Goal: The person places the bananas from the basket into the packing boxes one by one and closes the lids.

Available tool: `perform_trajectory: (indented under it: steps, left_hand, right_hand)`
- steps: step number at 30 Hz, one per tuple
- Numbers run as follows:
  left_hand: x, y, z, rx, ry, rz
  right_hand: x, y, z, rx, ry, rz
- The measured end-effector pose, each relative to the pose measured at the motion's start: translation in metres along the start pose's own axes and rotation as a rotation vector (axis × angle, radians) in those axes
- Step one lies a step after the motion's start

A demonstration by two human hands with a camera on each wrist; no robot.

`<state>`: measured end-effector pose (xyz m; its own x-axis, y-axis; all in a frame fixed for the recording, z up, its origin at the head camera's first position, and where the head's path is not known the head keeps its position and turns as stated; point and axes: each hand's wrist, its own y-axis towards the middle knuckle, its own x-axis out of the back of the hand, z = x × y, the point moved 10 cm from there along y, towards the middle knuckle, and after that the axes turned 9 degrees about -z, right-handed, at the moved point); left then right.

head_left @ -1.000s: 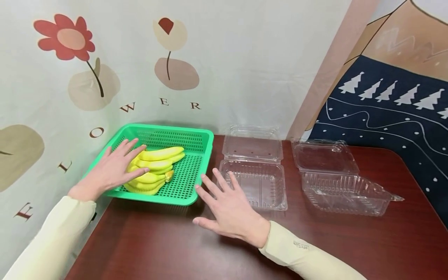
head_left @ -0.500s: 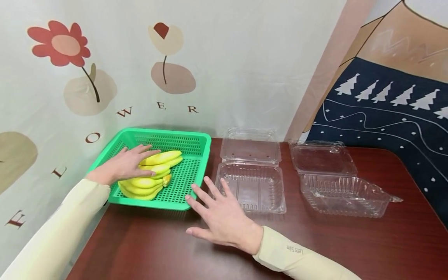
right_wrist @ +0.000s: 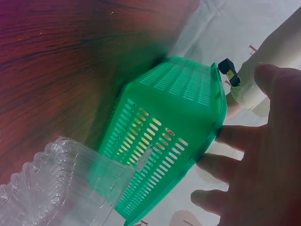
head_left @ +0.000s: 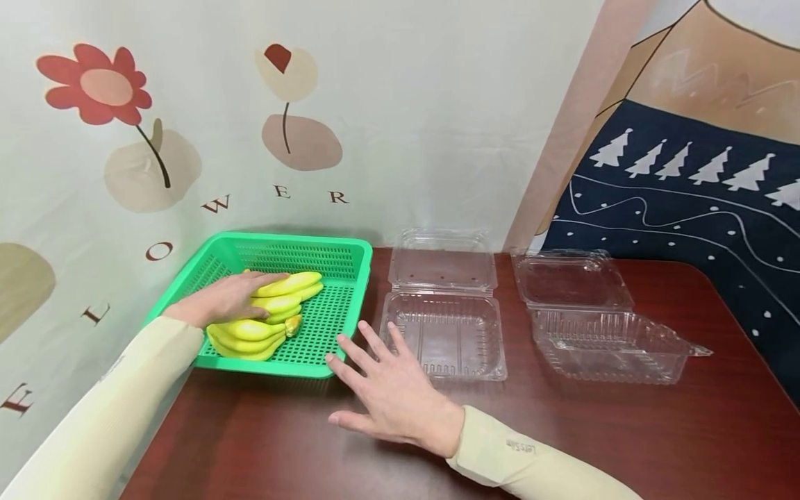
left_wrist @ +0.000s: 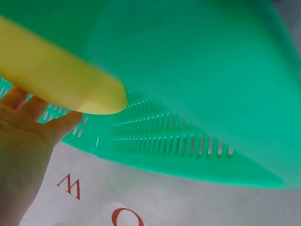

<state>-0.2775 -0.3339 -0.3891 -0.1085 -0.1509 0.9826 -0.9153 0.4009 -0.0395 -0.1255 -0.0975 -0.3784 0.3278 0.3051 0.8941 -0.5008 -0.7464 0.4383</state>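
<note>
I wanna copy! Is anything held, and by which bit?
The left hand partly covers the bananas; gripping can't be told. The right hand holds nothing.

On my worktop (head_left: 706, 430), the basket (head_left: 329, 309) stands at the left, the bananas (head_left: 281, 303) in it, partly under my left hand (head_left: 225, 298). To its right lies one container (head_left: 446, 337) and, farther right, a second container (head_left: 615, 351), each lid (head_left: 444, 267) behind its base (head_left: 471, 333). My right hand (head_left: 400, 397) is in front of the gap between basket and nearer container.

We wear long cream sleeves (head_left: 115, 410); small grey lettering (head_left: 521, 446) marks our right sleeve (head_left: 562, 472); a little black block (right_wrist: 229, 71) shows by our left cuff (head_left: 182, 335).
</note>
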Motion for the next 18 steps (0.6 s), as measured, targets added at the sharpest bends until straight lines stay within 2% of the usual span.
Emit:
perform_trajectory:
  steps: [9, 18]
  left_hand:
    - [0.01, -0.006, -0.001, -0.055, 0.023, -0.081]
    - [0.04, -0.011, -0.013, -0.085, 0.018, -0.191]
  right_hand:
    - [0.001, -0.001, 0.001, 0.004, -0.006, -0.013]
    - [0.001, -0.006, -0.004, -0.028, 0.033, 0.021]
